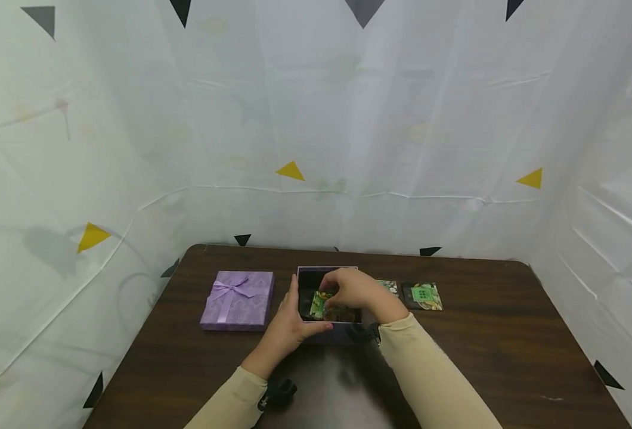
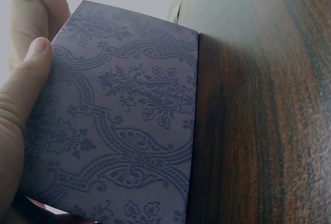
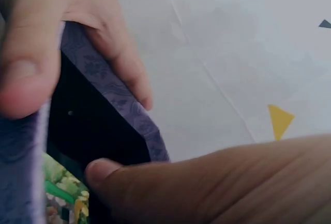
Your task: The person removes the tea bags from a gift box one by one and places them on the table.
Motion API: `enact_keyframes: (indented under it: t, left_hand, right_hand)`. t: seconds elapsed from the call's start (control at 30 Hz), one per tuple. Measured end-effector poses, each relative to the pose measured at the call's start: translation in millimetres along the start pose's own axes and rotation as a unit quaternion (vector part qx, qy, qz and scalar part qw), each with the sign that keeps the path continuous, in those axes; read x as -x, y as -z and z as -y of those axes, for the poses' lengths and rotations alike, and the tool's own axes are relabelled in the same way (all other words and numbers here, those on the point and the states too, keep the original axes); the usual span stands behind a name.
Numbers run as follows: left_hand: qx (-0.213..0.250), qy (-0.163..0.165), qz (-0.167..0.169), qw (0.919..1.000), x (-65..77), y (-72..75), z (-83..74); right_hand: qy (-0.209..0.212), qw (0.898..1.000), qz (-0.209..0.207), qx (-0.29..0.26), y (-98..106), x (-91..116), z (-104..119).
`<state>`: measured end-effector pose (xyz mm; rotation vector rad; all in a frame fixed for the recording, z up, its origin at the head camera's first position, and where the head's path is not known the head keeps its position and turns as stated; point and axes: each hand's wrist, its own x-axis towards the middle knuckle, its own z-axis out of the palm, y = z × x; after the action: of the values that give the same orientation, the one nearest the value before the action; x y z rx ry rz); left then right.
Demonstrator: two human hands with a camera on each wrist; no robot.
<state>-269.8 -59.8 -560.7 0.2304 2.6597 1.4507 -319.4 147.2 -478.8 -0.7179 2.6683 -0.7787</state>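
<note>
A lidless purple box [image 1: 324, 335] with a dark inside stands on the table. My left hand [image 1: 284, 330] grips its near left corner, fingers along the left side and thumb across the near wall. In the left wrist view that thumb lies against the patterned purple wall [image 2: 124, 115]. My right hand [image 1: 356, 291] reaches into the box from the right, fingers bent down. It pinches a small flat packet [image 1: 318, 304] with a green and floral print; its fingertips are partly hidden. The right wrist view shows the packet's printed face [image 3: 64, 190] beside my right thumb.
A purple lid [image 1: 241, 298] with a ribbon bow lies left of the box. To the right lies a dark packet with a green label [image 1: 423, 295], and another packet [image 1: 389, 287] is partly hidden behind my right wrist. A white curtain [image 1: 348, 131] hangs behind the brown table [image 1: 498, 345].
</note>
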Motion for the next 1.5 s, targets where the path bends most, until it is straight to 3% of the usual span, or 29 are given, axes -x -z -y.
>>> enact_keyframes:
  t: [0.2, 0.47, 0.67, 0.8, 1.5]
  left_hand:
    - [0.008, -0.001, 0.005, 1.0000, 1.2, -0.3, -2.6]
    - [0.006, 0.005, 0.003, 1.0000, 0.4, 0.6, -1.5]
    - [0.012, 0.009, 0.005, 0.9999, -1.1, 1.4, 0.0]
    - [0.014, 0.003, 0.006, 0.9999, 0.3, 0.9, -0.4]
    - [0.010, -0.012, 0.000, 0.9999, 1.1, 0.5, 1.6]
  right_hand:
    - [-0.045, 0.998, 0.034, 0.030, 5.0, -9.4, 2.1]
    - [-0.045, 0.994, 0.098, -0.002, 4.0, -18.6, 5.1]
    - [-0.072, 0.988, 0.135, -0.004, -1.0, -28.3, 4.5]
    - [-0.068, 0.989, 0.132, 0.022, -1.8, -31.4, 0.7]
    - [-0.036, 0.992, 0.124, 0.013, -4.5, -23.1, 0.3]
